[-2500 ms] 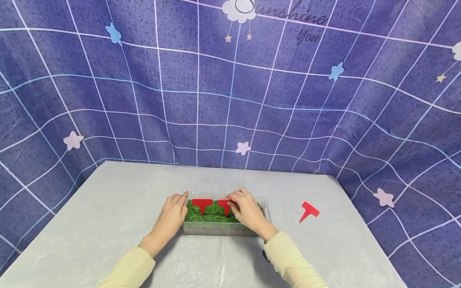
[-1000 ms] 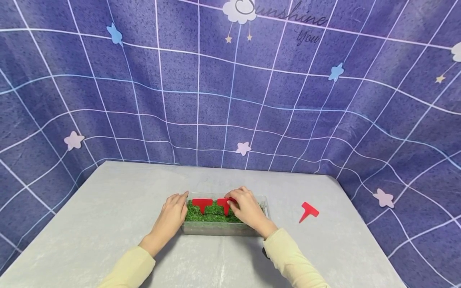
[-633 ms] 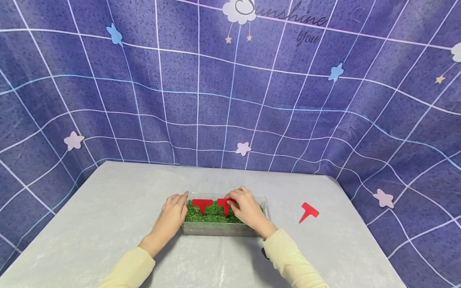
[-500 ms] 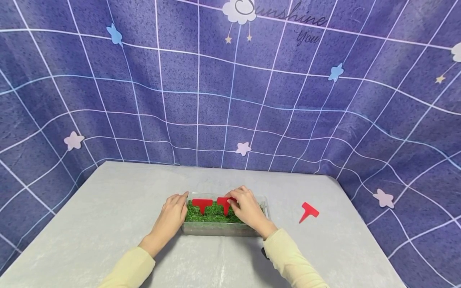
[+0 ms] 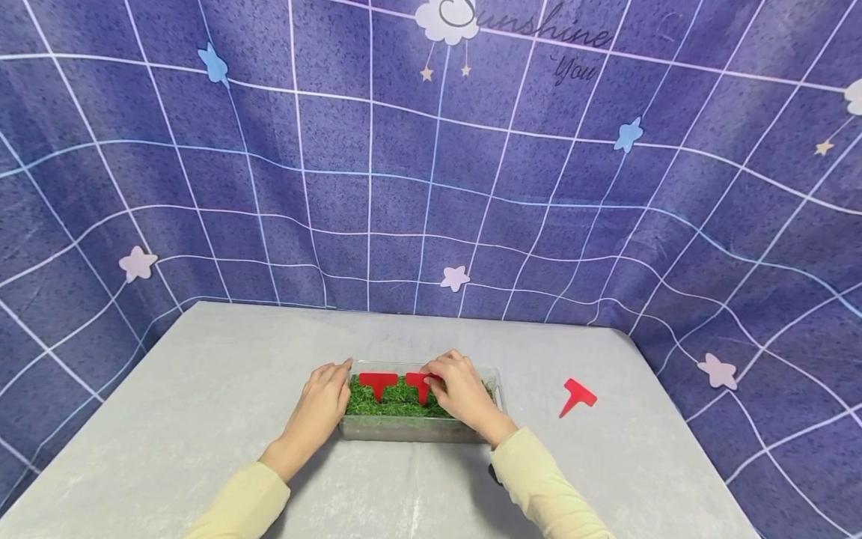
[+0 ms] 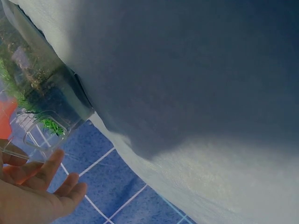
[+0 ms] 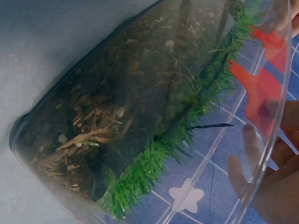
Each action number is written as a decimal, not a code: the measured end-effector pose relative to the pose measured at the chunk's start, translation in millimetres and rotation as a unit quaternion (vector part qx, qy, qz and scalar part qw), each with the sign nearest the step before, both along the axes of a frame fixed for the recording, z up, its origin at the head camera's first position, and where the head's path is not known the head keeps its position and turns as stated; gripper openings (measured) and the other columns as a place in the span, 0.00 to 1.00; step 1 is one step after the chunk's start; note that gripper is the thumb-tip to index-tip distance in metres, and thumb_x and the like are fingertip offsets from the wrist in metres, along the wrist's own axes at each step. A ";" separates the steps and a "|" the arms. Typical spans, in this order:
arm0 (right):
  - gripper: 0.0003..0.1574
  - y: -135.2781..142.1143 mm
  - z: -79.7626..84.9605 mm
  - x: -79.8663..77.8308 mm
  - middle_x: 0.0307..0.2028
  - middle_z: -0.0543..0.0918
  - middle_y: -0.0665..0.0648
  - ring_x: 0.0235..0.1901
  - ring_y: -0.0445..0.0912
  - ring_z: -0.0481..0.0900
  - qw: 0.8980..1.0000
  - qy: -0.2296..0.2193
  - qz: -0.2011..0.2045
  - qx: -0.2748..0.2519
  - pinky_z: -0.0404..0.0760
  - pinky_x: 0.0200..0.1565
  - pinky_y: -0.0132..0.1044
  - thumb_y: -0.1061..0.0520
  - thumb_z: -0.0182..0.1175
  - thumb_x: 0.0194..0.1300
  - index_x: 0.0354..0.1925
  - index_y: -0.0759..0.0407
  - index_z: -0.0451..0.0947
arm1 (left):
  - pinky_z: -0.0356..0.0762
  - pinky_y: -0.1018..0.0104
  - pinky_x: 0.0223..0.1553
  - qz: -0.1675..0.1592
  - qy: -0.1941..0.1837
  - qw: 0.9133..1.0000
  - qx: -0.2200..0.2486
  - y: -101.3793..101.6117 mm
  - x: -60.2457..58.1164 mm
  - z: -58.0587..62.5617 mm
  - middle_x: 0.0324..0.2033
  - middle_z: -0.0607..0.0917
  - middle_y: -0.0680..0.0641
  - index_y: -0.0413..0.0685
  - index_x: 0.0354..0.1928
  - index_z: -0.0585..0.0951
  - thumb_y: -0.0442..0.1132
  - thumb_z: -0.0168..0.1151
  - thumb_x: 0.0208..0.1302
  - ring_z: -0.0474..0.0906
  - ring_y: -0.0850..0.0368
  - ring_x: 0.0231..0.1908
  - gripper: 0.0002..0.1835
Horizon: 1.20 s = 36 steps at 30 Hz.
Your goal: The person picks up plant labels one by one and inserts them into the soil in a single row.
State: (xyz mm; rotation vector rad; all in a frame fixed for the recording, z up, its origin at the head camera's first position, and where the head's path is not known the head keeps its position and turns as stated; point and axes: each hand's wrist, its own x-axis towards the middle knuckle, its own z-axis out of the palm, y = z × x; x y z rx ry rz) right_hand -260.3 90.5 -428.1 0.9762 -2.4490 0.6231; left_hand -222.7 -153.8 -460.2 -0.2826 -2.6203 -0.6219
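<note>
A red T-shaped plastic marker [image 5: 418, 382] is pinched by the right hand [image 5: 465, 389], apparently for planting; pressing seems needed; left hand [image 5: 323, 395] loosely extended.

I'm looking at a draped-off table nook, though whether it sits in a home or a studio I can't tell. A purple-blue grid-patterned curtain [image 5: 400, 203], printed with stars [image 5: 455, 278], clouds [image 5: 438, 24] and "Sunshine" lettering [image 5: 539, 24], hangs behind and at both sides of a grey-covered table [image 5: 202, 404].

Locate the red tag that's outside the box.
In the head view, the loose red tag lies on the grey table, to the right of the clear box and the right hand.
</note>
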 end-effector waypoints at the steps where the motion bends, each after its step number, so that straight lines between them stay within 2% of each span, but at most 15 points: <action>1: 0.08 0.1 0.3 -0.1 0.31 0.85 0.48 0.35 0.43 0.74 1.000 -0.008 -0.002 0.001 0.72 0.39 0.37 0.63 0.63 0.53 0.33 0.53 0.82 | 0.68 0.41 0.55 0.000 0.001 1.000 0.000 -0.1 0.0 0.0 0.52 0.78 0.36 0.37 0.59 0.70 0.35 0.49 0.64 0.69 0.38 0.56 0.21; 15: 0.09 1.4 1.6 -1.0 0.33 0.86 0.47 0.37 0.42 0.74 0.999 -0.033 -0.013 0.010 0.70 0.41 0.36 0.63 0.61 0.54 0.35 0.51 0.82 | 0.69 0.41 0.55 -0.002 0.006 1.000 0.000 -0.1 -0.1 -0.2 0.51 0.78 0.37 0.37 0.58 0.70 0.35 0.49 0.64 0.69 0.38 0.56 0.21; 36: 0.09 3.9 4.6 -0.2 0.35 0.86 0.48 0.37 0.42 0.74 0.998 -0.061 0.000 0.005 0.72 0.44 0.38 0.62 0.60 0.56 0.37 0.53 0.81 | 0.68 0.41 0.55 0.000 0.003 1.000 -0.002 -0.4 -1.3 -1.6 0.52 0.78 0.37 0.37 0.59 0.70 0.36 0.49 0.64 0.69 0.38 0.56 0.21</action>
